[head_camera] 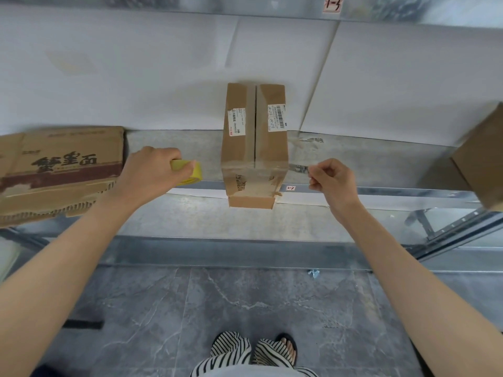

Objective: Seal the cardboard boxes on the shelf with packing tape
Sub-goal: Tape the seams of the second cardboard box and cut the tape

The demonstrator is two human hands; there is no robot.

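Observation:
A narrow brown cardboard box (254, 142) lies on the metal shelf (168, 148), its near end jutting over the front edge, its top seam running away from me, two white labels on top. My left hand (152, 172) grips a yellow roll of packing tape (190, 172) just left of the box. A clear strip of tape (296, 167) stretches from the roll across the box's near end to my right hand (330, 176), which pinches its free end to the right of the box.
A flattened printed carton (62, 170) lies on the shelf at the left. Another brown box (481, 161) sits at the right edge. White wall panels stand behind the shelf. A lower shelf rail (245, 251) and grey tiled floor lie below, with my feet.

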